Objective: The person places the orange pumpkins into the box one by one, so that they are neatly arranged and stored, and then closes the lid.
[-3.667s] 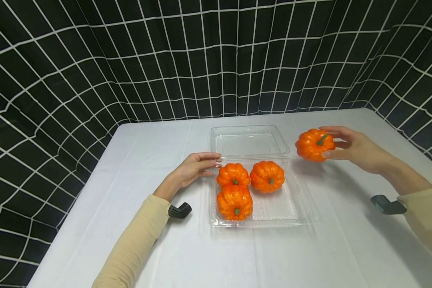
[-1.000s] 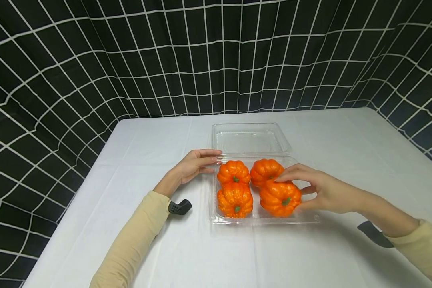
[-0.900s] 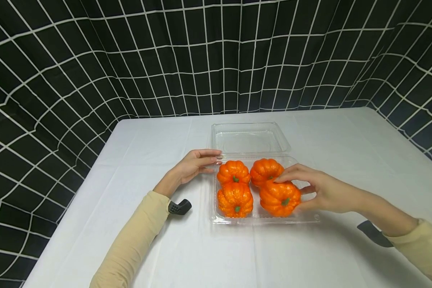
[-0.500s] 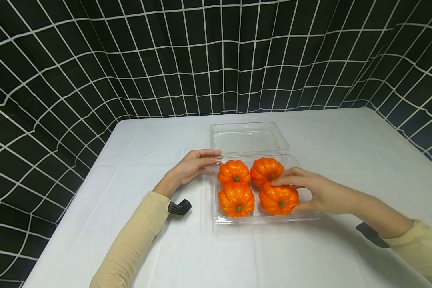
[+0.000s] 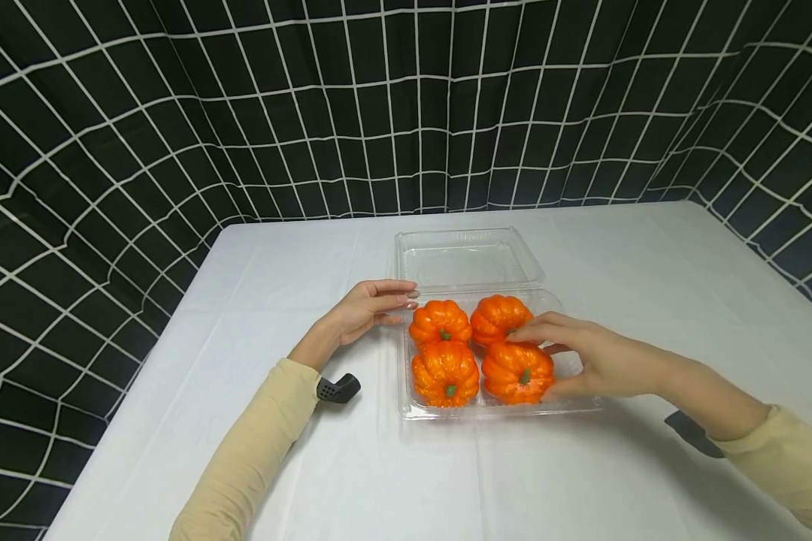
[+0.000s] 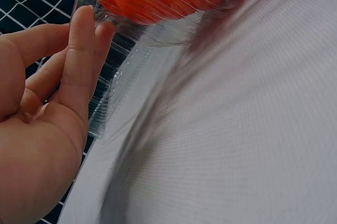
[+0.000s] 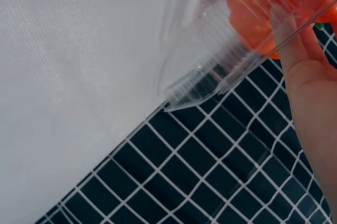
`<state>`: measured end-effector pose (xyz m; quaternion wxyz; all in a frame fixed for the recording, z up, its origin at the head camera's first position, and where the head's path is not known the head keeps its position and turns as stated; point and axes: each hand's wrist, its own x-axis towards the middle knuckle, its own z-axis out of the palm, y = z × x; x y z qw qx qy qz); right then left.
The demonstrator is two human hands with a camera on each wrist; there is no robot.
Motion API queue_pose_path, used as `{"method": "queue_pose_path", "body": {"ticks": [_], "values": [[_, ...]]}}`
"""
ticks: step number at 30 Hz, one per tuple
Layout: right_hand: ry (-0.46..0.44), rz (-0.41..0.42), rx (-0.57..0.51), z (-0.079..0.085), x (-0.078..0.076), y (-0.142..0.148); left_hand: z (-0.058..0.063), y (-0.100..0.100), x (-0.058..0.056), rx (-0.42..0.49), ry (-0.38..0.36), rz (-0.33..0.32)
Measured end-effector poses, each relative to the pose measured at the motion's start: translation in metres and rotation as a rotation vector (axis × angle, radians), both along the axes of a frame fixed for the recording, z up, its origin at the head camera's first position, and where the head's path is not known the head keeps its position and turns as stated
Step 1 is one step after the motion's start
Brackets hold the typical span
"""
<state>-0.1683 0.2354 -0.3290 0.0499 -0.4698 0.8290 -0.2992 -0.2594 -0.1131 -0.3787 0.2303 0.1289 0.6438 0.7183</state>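
My right hand (image 5: pixel 592 357) holds an orange toy pumpkin (image 5: pixel 518 373) with a green stem, fingers behind it and thumb at its right side, in the front right of a clear plastic container (image 5: pixel 501 413). Through the container's wall, the right wrist view shows the thumb against the pumpkin (image 7: pixel 253 16). Three more pumpkins sit beside it: back left (image 5: pixel 440 321), front left (image 5: pixel 445 374) and back right (image 5: pixel 501 319). My left hand (image 5: pixel 368 308) pinches the container's left edge near the hinge; its fingertips meet the clear rim in the left wrist view.
The container's clear lid (image 5: pixel 470 263) lies folded open toward the back. A white cloth (image 5: pixel 298 300) covers the table. Black curtain with white grid lines (image 5: pixel 406 113) stands behind and on both sides. A dark wrist device (image 5: pixel 338 389) sits at the left sleeve.
My right hand has brought the fourth pumpkin from the right of the container into its front right, lowering it and shifting it left. My left hand has stayed at the edge.
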Motion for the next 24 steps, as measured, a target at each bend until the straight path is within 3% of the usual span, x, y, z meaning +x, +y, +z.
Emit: {"method": "queue_pose_path", "body": {"ticks": [5,9,17,24], "values": [[-0.022,-0.004,-0.045,0.001,-0.001,0.001,0.000,0.000,-0.001,-0.010,0.002,0.003],[-0.034,-0.069,-0.099,0.004,-0.003,0.003,0.001,0.000,-0.001,-0.004,-0.003,0.009],[-0.053,-0.342,-0.161,0.011,-0.012,0.009,0.003,-0.001,0.000,0.014,-0.032,0.007],[-0.206,-0.627,-0.158,0.014,-0.030,0.014,0.003,0.000,0.001,0.046,-0.059,0.039]]}}
